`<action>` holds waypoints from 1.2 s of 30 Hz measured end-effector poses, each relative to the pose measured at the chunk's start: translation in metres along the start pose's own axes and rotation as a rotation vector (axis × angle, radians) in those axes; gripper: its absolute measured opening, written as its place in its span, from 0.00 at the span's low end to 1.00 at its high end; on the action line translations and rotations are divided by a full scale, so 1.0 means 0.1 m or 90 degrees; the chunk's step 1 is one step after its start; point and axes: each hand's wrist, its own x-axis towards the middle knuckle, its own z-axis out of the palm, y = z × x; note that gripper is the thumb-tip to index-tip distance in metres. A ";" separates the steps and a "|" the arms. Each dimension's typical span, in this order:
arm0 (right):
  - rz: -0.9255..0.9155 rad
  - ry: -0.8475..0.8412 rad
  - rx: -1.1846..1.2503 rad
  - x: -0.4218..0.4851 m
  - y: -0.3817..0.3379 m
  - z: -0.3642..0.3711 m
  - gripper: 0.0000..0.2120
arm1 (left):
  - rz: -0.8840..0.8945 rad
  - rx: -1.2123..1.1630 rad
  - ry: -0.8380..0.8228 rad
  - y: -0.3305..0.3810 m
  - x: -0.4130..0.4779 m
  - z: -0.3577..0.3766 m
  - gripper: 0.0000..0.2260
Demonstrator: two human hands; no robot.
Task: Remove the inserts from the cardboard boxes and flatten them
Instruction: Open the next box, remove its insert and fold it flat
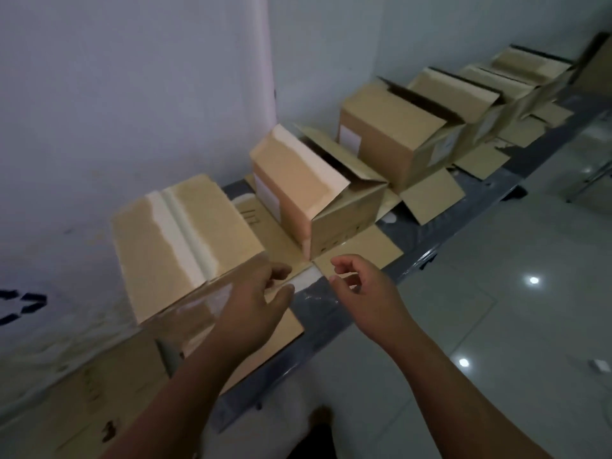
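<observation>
No legible text on box labels (267,193)

Looks like a stockroom or packing room. Going by: long dark bench (334,314) run along a bare white wall (132,94), lined end to end with brown shipping cartons (390,134) carrying white labels (350,139), flat cardboard sheets (430,195) underneath. Commercial-style glossy white floor tiles (480,326) throwing bright light reflections (534,280).
</observation>
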 end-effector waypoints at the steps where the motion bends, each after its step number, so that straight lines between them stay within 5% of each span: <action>1: -0.007 0.008 -0.008 0.15 0.06 -0.14 0.12 | 0.015 -0.003 0.000 0.08 0.18 0.11 0.12; 18: 0.026 0.159 -0.106 2.78 1.37 -2.80 0.13 | 0.151 -0.055 -0.102 2.09 3.52 2.13 0.12; 36: -0.008 0.016 -0.152 5.50 3.28 -6.20 0.13 | 0.077 -0.074 -0.032 4.47 6.36 4.95 0.09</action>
